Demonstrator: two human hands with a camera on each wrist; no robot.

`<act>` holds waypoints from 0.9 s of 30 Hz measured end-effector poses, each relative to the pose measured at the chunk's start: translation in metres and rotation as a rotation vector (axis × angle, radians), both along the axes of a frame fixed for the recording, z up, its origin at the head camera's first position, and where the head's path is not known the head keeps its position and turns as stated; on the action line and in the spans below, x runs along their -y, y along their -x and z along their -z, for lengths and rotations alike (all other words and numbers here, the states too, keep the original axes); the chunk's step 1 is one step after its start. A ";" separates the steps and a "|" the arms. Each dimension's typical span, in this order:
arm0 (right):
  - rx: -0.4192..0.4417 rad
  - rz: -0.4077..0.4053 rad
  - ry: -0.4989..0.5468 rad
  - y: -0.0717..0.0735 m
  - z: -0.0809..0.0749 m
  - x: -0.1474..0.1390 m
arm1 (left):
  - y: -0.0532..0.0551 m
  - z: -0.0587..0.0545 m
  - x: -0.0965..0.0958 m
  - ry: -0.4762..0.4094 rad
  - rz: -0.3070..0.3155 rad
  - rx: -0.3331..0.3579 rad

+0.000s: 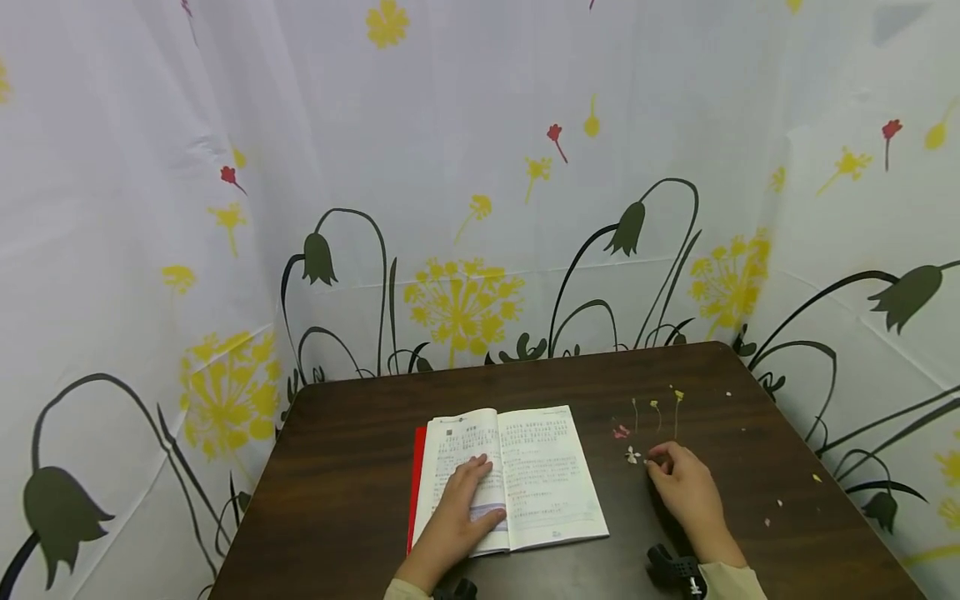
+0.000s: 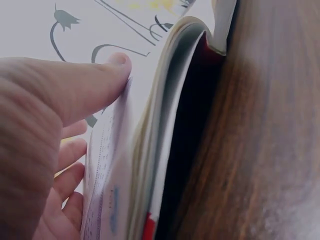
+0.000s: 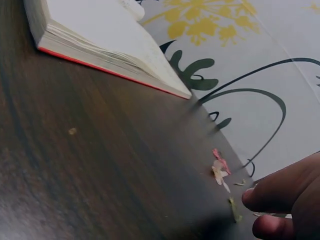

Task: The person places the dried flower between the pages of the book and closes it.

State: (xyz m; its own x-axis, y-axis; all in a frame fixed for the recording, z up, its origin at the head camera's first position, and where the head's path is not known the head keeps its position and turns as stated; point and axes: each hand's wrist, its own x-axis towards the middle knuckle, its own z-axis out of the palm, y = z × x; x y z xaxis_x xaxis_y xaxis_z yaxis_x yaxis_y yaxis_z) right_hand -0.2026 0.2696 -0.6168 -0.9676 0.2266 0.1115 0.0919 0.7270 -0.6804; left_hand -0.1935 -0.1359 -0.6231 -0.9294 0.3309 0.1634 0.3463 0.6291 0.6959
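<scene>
An open book (image 1: 551, 475) with a red cover lies on the brown table. My left hand (image 1: 461, 508) rests on its left page, fingers extended and thumb spread towards the spine. In the left wrist view the thumb (image 2: 100, 82) lies against the page near the raised page edges. Right of the book, my right hand (image 1: 686, 487) is low over the table, its fingers bent and fingertips close together beside a white dried flower (image 1: 632, 455). Whether they pinch anything is unclear. A pink dried flower (image 1: 621, 432) lies just beyond, and thin-stemmed yellow flowers (image 1: 678, 396) lie farther back.
Several tiny petals or scraps, such as a yellow one (image 1: 817, 477), are scattered on the table (image 1: 337, 500) to the right. Behind the table hangs a white curtain (image 1: 465, 125) with a printed flower pattern. A black band (image 1: 675, 567) is on the right wrist.
</scene>
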 end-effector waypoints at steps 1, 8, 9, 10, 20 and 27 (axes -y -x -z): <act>-0.004 0.002 -0.005 0.000 -0.001 -0.001 | 0.001 0.000 0.000 -0.009 0.000 0.005; -0.002 -0.034 -0.109 0.005 0.002 0.004 | 0.003 -0.001 -0.003 -0.016 0.013 0.026; 0.005 -0.043 -0.123 0.005 0.004 0.006 | 0.003 -0.001 -0.002 -0.010 0.012 0.024; 0.012 -0.045 -0.139 0.006 0.006 0.008 | 0.003 -0.001 -0.002 -0.002 0.011 0.024; -0.011 -0.004 -0.168 0.006 0.008 0.016 | 0.000 -0.001 0.002 0.007 0.013 0.037; -0.033 -0.008 -0.174 0.008 0.007 0.014 | 0.001 -0.002 0.001 0.002 0.008 0.054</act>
State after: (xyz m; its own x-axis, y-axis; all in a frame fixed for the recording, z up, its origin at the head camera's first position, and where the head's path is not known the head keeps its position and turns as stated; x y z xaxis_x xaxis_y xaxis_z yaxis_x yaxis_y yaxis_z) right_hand -0.2104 0.2554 -0.6242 -0.9643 0.1938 0.1805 0.0653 0.8347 -0.5469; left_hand -0.1946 -0.1368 -0.6214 -0.9342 0.3385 0.1124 0.3131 0.6277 0.7127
